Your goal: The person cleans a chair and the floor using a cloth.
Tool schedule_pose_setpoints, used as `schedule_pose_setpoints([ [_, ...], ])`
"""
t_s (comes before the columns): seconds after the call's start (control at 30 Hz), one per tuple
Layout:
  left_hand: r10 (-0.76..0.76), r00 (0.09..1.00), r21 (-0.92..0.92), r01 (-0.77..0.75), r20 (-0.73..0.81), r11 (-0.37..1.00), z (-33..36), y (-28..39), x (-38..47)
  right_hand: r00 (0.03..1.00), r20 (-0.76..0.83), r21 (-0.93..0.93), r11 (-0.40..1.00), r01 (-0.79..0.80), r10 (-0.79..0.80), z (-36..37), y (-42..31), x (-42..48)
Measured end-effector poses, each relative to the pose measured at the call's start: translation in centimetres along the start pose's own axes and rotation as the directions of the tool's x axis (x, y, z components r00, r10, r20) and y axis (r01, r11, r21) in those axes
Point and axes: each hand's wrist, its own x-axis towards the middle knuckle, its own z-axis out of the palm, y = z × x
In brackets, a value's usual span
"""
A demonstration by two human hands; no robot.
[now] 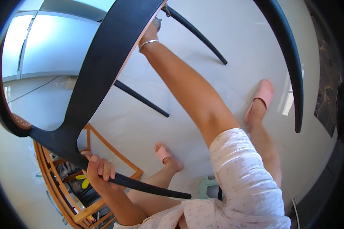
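A black chair [94, 57] is tilted in front of me, with its legs pointing towards me and to the right. My left hand [101, 171] is wrapped around one black chair leg [149, 187], close to where it joins the frame. My right arm reaches forward past the seat edge, a silver bracelet [149, 43] on its wrist. Most of my right hand [150, 32] is hidden behind the chair's frame, so its fingers cannot be made out. Beside it shows a bit of grey material [158, 24], possibly cloth.
An orange-brown wooden rack [60, 191] with assorted items stands at lower left. A pale green plastic stool [205, 186] is near my body. Pink slippers [265, 90] are on my feet on the glossy floor [189, 126]. White cabinet fronts [60, 43] and a thin cable [34, 89] lie beyond the chair.
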Motion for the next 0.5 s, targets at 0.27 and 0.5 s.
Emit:
schedule_pose_setpoints([
  [0.27,0.017,1.000,0.019,-0.017,0.005,1.000,-1.8,-0.7,0.1,0.886,0.170,-0.047,0.902,-0.430,0.432,1.7,8.7,-16.8],
  [0.5,0.033,0.997,0.070,-0.028,-0.066,0.997,-1.3,-0.9,0.2,0.978,0.152,-0.827,0.525,0.204,-0.141,-7.3,1.1,-8.9],
])
